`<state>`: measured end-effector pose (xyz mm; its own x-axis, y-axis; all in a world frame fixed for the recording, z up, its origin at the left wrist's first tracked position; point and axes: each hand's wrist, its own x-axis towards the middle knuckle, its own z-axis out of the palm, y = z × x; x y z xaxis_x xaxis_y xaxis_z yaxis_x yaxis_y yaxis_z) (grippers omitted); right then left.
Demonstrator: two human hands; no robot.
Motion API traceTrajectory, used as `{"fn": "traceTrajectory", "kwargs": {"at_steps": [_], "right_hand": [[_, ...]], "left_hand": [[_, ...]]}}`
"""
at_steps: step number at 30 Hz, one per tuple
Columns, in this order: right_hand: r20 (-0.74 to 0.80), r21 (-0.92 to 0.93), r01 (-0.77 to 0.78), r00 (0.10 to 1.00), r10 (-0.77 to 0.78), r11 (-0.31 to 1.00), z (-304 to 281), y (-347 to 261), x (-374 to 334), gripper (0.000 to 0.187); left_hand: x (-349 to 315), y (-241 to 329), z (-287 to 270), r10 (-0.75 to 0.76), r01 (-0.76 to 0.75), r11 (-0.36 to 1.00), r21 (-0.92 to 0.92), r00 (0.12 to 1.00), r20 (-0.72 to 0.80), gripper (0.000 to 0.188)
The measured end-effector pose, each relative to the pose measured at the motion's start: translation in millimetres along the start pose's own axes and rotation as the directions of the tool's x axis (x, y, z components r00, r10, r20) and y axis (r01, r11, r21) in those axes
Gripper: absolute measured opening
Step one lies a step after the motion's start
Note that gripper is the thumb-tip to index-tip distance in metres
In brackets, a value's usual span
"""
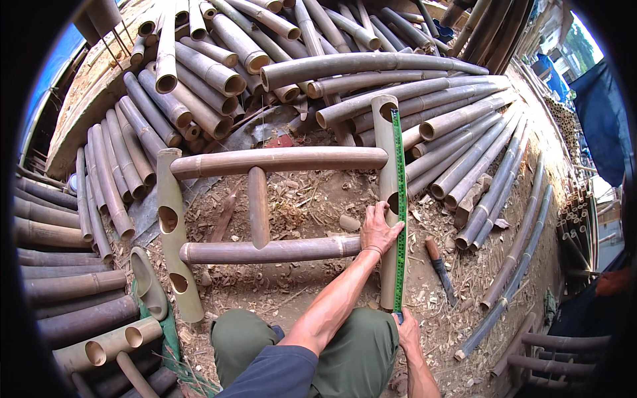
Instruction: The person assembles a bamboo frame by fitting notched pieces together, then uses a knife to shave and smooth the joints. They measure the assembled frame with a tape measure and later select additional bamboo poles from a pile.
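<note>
A bamboo frame lies on the ground in front of my knees. It has a left post [169,192] with cut holes, a right post [387,156], an upper rail [279,161], a lower rail [285,250] and a short crosspiece [258,205] between the rails. Along the right post runs the green blade of a tape measure [399,265]. My left hand [379,231] is closed around that post near the lower rail, its thumb reaching the blade's edge. At the post's near end, my right hand [408,331] grips the tape measure's dark case, mostly hidden by the fingers.
Bamboo poles [371,66] are piled across the far side, with more cut lengths [73,292] stacked at left. A wooden-handled knife [439,268] rests on the shaving-strewn ground to the right. One green shoe [150,285] lies beside the left post. Long bamboo strips [507,292] stretch along the right.
</note>
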<state>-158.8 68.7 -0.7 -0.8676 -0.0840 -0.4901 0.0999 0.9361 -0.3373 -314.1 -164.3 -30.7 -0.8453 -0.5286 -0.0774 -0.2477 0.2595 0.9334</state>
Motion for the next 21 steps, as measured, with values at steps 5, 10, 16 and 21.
{"fn": "traceTrajectory", "kwargs": {"at_steps": [5,10,16,21], "right_hand": [[0.014,-0.001,-0.021,1.000,0.021,1.000,-5,-9,-1,0.040],[0.007,-0.007,-0.007,1.000,0.007,1.000,-2,-2,0,0.041],[0.008,-0.011,-0.017,1.000,0.018,1.000,-2,-1,1,0.042],[0.020,0.018,-0.015,1.000,0.014,1.000,-2,2,3,0.041]], "left_hand": [[1,1,0,-0.009,0.009,1.000,0.006,1.000,-0.008,0.056],[0,-1,2,0.007,-0.007,1.000,0.015,1.000,-0.016,0.053],[1,-1,2,0.006,-0.006,1.000,0.026,1.000,-0.024,0.052],[1,1,1,0.003,-0.003,0.999,0.039,1.000,-0.011,0.053]]}}
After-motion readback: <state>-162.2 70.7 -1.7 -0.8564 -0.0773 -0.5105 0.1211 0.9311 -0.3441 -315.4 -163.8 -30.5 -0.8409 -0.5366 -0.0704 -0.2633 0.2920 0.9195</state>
